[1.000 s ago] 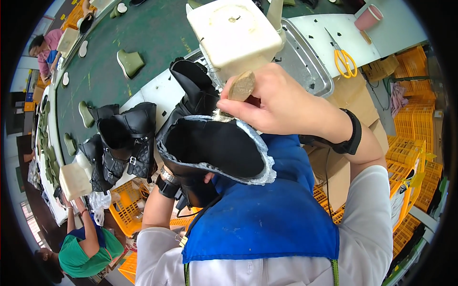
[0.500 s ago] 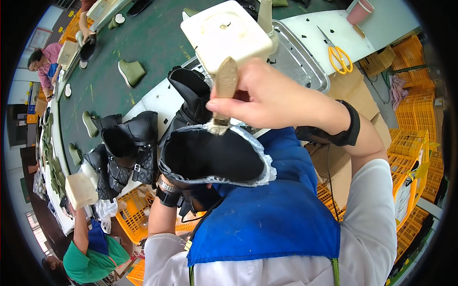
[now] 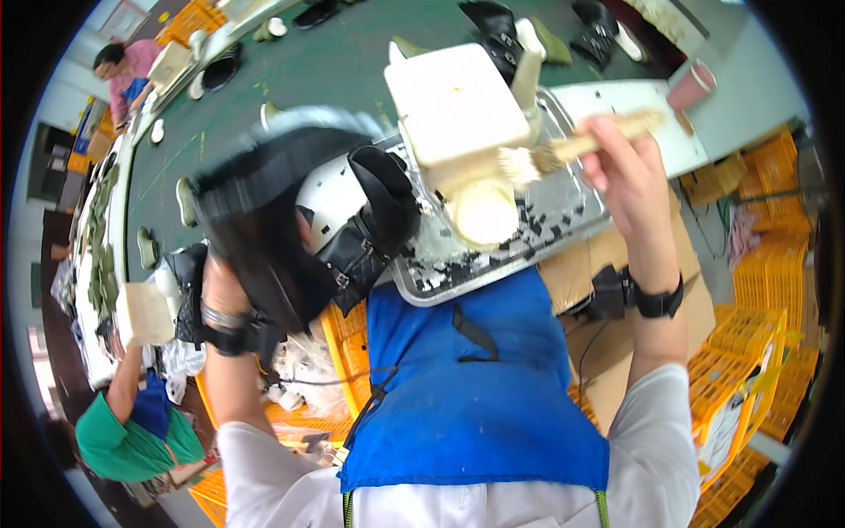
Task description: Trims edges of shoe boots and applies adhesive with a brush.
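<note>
My right hand is closed around the wooden handle of a glue brush. Its pale, coated bristles are beside a cream plastic container, whose round opening shows whitish glue. My left hand grips a black boot upper, raised and tilted at the left and smeared by motion. A pale coated rim runs along its top edge. The boot hides most of my left fingers. Another black boot upper with a quilted, buckled part lies between the raised one and the container.
A metal tray strewn with black scraps holds the container. A pink cup stands at the far right. Green and black footwear lies along the green table. Yellow crates flank me, and two people work at the left.
My left hand has swung the boot upper leftward and away from my apron. The brush has left the boot's rim and moved right, turning from upright to nearly level beside the container.
</note>
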The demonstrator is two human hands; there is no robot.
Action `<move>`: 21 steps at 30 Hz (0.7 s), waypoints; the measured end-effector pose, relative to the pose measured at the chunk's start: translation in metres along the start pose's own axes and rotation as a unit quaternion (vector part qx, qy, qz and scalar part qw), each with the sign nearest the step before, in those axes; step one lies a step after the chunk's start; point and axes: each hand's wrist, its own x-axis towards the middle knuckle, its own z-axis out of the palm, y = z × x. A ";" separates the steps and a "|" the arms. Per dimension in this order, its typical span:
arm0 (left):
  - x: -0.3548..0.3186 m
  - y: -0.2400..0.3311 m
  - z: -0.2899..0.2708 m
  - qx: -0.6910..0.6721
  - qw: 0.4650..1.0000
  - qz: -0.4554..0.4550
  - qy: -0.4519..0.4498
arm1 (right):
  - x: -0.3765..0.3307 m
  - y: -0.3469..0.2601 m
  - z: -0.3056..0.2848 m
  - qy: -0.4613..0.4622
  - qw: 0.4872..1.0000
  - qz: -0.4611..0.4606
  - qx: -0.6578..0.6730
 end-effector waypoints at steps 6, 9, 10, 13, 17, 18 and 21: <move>0.135 0.082 -0.046 0.264 0.955 0.009 0.137 | -0.029 0.018 -0.017 0.087 0.996 0.017 0.029; 0.215 0.026 -0.086 0.539 0.823 0.004 0.179 | -0.046 0.032 -0.015 0.086 0.994 0.035 0.048; 0.234 0.000 -0.089 0.555 0.804 -0.033 0.211 | -0.052 0.034 -0.013 0.083 0.995 0.035 0.043; 0.280 -0.093 -0.093 0.677 0.672 -0.022 0.298 | -0.067 0.035 -0.009 0.098 0.990 0.095 0.026; 0.289 -0.158 -0.090 0.651 0.703 -0.163 0.234 | -0.075 0.034 -0.014 0.118 0.986 0.116 0.006; 0.287 -0.180 -0.112 0.638 0.720 -0.206 0.179 | -0.076 0.032 -0.015 0.108 0.987 0.120 0.013; 0.284 -0.169 -0.136 0.613 0.744 -0.226 0.136 | -0.076 0.029 -0.019 0.108 0.986 0.126 0.018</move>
